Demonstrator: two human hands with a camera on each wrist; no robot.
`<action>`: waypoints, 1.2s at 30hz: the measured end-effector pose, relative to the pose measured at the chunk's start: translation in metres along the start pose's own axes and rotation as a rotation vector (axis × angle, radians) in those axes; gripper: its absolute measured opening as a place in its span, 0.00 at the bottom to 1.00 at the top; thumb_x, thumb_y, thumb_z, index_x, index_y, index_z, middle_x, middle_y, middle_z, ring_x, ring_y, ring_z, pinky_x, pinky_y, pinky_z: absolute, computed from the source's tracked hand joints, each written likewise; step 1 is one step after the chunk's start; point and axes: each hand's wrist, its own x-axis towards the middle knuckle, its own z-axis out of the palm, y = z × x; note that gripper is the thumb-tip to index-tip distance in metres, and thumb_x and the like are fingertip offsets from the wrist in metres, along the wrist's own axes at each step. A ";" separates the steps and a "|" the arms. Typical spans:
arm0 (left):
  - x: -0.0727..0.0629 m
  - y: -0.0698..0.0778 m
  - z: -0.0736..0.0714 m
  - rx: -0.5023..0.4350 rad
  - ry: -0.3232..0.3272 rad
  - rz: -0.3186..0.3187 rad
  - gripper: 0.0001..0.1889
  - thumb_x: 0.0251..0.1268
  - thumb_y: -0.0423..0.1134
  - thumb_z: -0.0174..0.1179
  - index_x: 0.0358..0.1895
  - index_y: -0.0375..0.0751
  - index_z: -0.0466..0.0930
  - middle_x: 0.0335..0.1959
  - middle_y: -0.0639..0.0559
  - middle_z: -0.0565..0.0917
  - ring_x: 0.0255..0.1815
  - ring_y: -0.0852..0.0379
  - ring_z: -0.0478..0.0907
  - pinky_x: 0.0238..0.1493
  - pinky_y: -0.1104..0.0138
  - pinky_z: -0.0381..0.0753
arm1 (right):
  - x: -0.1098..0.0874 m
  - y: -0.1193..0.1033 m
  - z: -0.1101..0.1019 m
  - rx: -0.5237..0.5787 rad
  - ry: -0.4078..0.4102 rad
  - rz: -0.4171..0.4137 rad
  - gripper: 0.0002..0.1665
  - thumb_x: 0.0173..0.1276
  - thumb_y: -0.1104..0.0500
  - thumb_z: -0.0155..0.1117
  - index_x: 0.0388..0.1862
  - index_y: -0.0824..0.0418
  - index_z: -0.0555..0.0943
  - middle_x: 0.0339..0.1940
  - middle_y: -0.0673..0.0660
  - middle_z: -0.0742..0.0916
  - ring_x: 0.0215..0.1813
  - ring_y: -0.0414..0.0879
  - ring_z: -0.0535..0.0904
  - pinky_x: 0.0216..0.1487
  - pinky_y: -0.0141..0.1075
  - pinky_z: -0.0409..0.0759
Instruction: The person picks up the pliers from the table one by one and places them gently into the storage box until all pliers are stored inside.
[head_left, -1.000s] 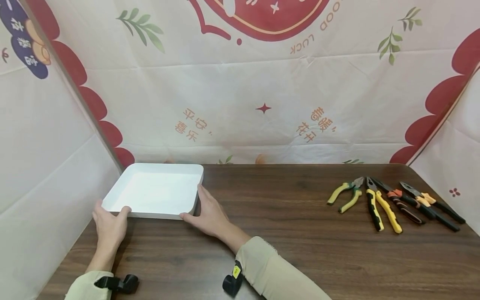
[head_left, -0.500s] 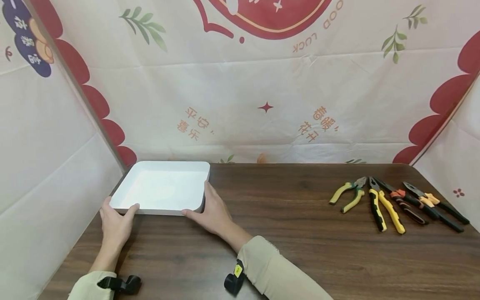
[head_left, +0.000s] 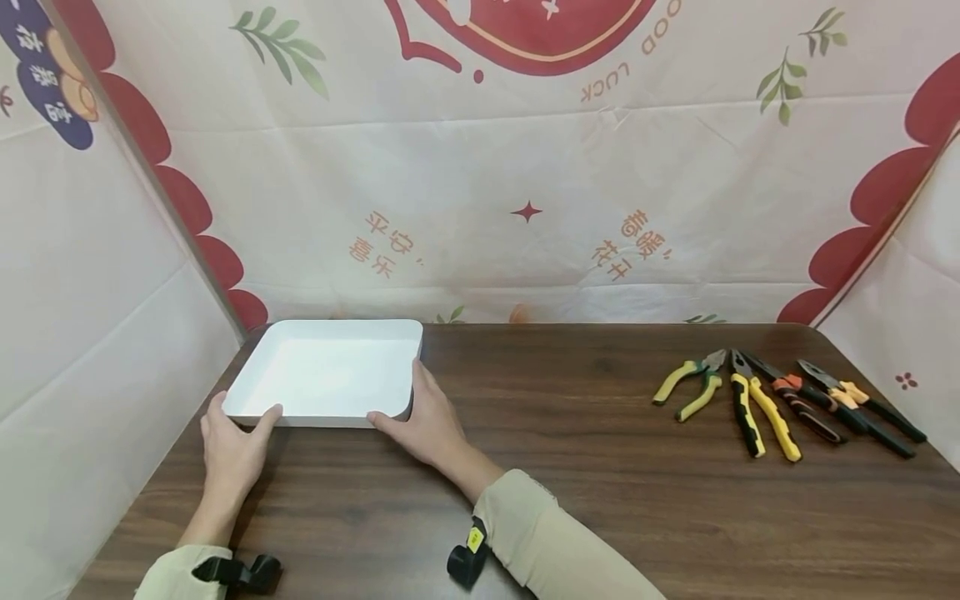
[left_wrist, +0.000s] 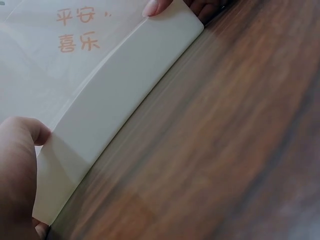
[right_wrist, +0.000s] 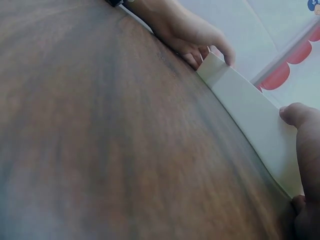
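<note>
A shallow white rectangular tray (head_left: 322,375) lies at the back left of the brown table (head_left: 570,517), with nothing in it. My left hand (head_left: 234,450) holds its front left corner, thumb over the front rim and fingers round the left side. At the front right corner, my right hand (head_left: 423,425) grips the tray, thumb on the front wall and fingers along the right side. In the left wrist view, the tray's front wall (left_wrist: 115,95) stands close on the wood between both hands. From the right wrist, the left hand (right_wrist: 187,32) shows at the far corner.
Several pliers lie at the table's right: small green-handled pliers (head_left: 697,387), yellow-and-black pliers (head_left: 761,408), and others with dark handles (head_left: 873,412). A printed white cloth (head_left: 480,167) hangs behind the table, with more cloth at both sides.
Both hands have shifted the tray a little to the right and slightly toward the back, most of it in the first half second. Their grip looks the same. The pliers have stayed put.
</note>
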 end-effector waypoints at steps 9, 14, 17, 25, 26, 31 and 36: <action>-0.005 0.002 0.011 0.012 -0.026 -0.001 0.50 0.67 0.53 0.62 0.80 0.29 0.43 0.73 0.22 0.56 0.72 0.24 0.58 0.70 0.35 0.59 | -0.003 0.006 -0.001 -0.013 0.050 0.055 0.69 0.58 0.28 0.69 0.83 0.65 0.50 0.82 0.65 0.64 0.78 0.59 0.67 0.71 0.53 0.75; -0.006 0.003 0.014 0.012 -0.029 -0.002 0.50 0.66 0.54 0.62 0.80 0.31 0.44 0.73 0.24 0.56 0.73 0.26 0.59 0.70 0.36 0.60 | -0.004 0.009 -0.002 -0.018 0.062 0.057 0.69 0.59 0.28 0.69 0.83 0.66 0.50 0.82 0.64 0.64 0.77 0.59 0.68 0.70 0.52 0.75; -0.006 0.004 0.015 0.008 -0.033 -0.006 0.50 0.66 0.54 0.63 0.80 0.32 0.44 0.74 0.25 0.56 0.73 0.27 0.59 0.71 0.37 0.60 | -0.004 0.009 -0.002 -0.016 0.076 0.065 0.69 0.58 0.29 0.70 0.83 0.66 0.51 0.81 0.64 0.64 0.77 0.60 0.69 0.69 0.53 0.76; -0.009 0.007 0.014 0.019 -0.043 -0.005 0.51 0.66 0.55 0.63 0.80 0.32 0.43 0.74 0.25 0.55 0.73 0.27 0.59 0.71 0.37 0.60 | -0.009 0.009 -0.008 -0.011 0.081 0.062 0.69 0.57 0.27 0.70 0.82 0.64 0.53 0.79 0.65 0.68 0.76 0.61 0.70 0.69 0.54 0.76; -0.009 0.008 0.014 0.024 -0.045 0.000 0.52 0.66 0.56 0.63 0.80 0.32 0.43 0.74 0.25 0.55 0.73 0.27 0.59 0.71 0.37 0.60 | -0.010 0.010 -0.010 -0.015 0.085 0.058 0.68 0.56 0.27 0.70 0.82 0.64 0.53 0.78 0.65 0.70 0.75 0.60 0.71 0.68 0.54 0.77; -0.013 0.013 0.016 0.042 -0.051 0.015 0.53 0.65 0.58 0.64 0.80 0.32 0.43 0.74 0.24 0.56 0.72 0.27 0.60 0.70 0.37 0.61 | -0.013 0.015 -0.019 -0.031 0.084 0.054 0.67 0.57 0.28 0.70 0.82 0.63 0.54 0.77 0.65 0.72 0.75 0.60 0.71 0.69 0.53 0.76; -0.015 0.017 0.024 0.051 -0.065 0.014 0.54 0.64 0.59 0.64 0.81 0.34 0.43 0.75 0.26 0.56 0.72 0.28 0.61 0.70 0.37 0.62 | -0.017 0.023 -0.027 -0.024 0.079 0.051 0.67 0.58 0.29 0.70 0.82 0.64 0.54 0.77 0.65 0.71 0.76 0.60 0.70 0.70 0.54 0.74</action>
